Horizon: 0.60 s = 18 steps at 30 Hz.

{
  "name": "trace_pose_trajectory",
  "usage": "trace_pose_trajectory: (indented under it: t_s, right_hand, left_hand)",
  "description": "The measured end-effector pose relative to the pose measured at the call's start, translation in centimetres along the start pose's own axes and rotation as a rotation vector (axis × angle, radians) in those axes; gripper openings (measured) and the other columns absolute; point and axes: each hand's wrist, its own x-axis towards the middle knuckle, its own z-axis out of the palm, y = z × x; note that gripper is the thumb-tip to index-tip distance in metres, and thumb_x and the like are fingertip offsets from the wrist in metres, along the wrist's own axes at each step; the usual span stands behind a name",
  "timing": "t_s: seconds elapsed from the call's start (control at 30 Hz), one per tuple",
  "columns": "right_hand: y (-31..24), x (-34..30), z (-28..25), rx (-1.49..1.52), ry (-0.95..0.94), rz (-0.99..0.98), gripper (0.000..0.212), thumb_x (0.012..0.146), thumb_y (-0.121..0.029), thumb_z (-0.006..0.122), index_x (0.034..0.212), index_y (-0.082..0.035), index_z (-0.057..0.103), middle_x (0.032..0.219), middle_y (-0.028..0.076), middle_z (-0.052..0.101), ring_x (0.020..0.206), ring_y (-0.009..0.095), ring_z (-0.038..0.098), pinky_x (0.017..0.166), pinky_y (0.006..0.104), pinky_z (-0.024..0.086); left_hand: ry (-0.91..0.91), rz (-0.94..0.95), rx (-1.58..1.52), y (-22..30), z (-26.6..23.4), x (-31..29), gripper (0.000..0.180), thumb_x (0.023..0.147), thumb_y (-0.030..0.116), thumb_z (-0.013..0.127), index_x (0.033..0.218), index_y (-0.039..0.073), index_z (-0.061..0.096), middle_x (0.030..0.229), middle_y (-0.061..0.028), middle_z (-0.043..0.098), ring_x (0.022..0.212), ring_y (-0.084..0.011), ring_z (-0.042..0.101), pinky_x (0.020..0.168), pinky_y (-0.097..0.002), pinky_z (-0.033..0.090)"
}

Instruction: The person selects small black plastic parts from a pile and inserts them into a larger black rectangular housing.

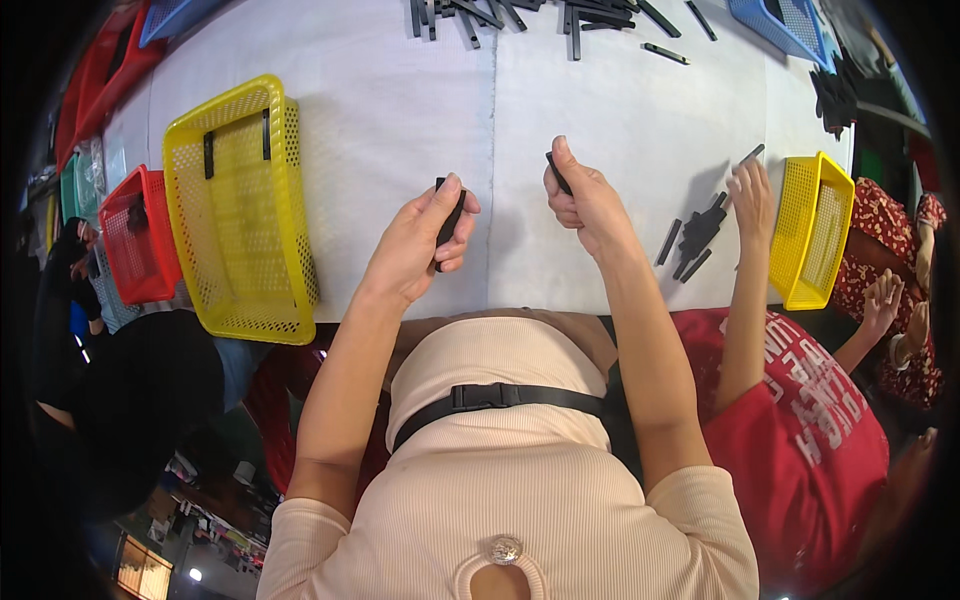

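Note:
My left hand (412, 238) is closed around a short black bar (451, 222), held roughly upright with its thumb along the top. Across a small gap, my right hand (592, 205) grips another black bar (558, 174), its thumb raised over it and most of it hidden by the fingers. Both hands hover over the white-covered table (390, 110), in front of my body. Left of them stands a large yellow basket (240, 328), tilted in view, with two black bars (208, 156) inside.
Many loose black bars (590, 18) lie at the far edge. At right, a co-worker's hand (752, 205) is over a pile of black bars (703, 230), beside a smaller yellow basket (820, 290). A red basket (140, 285) stands far left; a blue basket (790, 35) far right.

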Motion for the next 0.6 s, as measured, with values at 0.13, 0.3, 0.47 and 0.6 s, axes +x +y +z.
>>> trace_pose_trajectory:
  t_s: [0.13, 0.3, 0.47, 0.6]
  right_hand:
    - [1.0, -0.6, 0.3, 0.156, -0.106, -0.144, 0.035, 0.090, -0.037, 0.044, 0.085, -0.004, 0.055, 0.056, -0.005, 0.039, 0.048, 0.005, 0.030, 0.045, 0.0190, 0.023]
    - [0.9, -1.9, 1.6, 0.245, -0.140, -0.124, 0.029, 0.092, -0.024, 0.043, 0.107, 0.000, 0.048, 0.069, -0.001, 0.048, 0.056, 0.006, 0.040, 0.052, 0.0181, 0.031]
    - [1.5, -1.5, 0.8, 0.250, -0.229, -0.170, 0.025, 0.092, -0.024, 0.043, 0.100, -0.002, 0.048, 0.067, -0.001, 0.047, 0.053, 0.006, 0.037, 0.049, 0.0179, 0.028]
    - [0.7, -0.9, 0.3, 0.128, -0.183, -0.086, 0.031, 0.091, -0.033, 0.043, 0.081, -0.004, 0.050, 0.055, -0.003, 0.039, 0.046, 0.005, 0.027, 0.043, 0.0191, 0.023]
  left_hand:
    - [0.054, 0.072, 0.008, -0.6, 0.9, -0.3, 0.025, 0.091, 0.018, 0.044, 0.109, 0.000, 0.047, 0.080, -0.0023, 0.050, 0.060, -0.0067, 0.042, 0.055, -0.0212, 0.038]
    - [0.125, 0.215, 0.093, -1.0, 2.6, -1.1, 0.037, 0.087, 0.010, 0.049, 0.121, -0.002, 0.042, 0.094, -0.0061, 0.053, 0.070, -0.0075, 0.047, 0.064, -0.0232, 0.042]
    - [0.126, 0.198, 0.128, -1.5, 1.9, -0.8, 0.032, 0.089, 0.015, 0.046, 0.117, -0.001, 0.044, 0.089, -0.0051, 0.054, 0.066, -0.0077, 0.047, 0.059, -0.0232, 0.041]
    - [0.156, 0.132, 0.065, -1.5, 1.6, -0.7, 0.029, 0.092, 0.022, 0.042, 0.109, 0.000, 0.047, 0.080, -0.0031, 0.053, 0.058, -0.0078, 0.044, 0.053, -0.0229, 0.038]
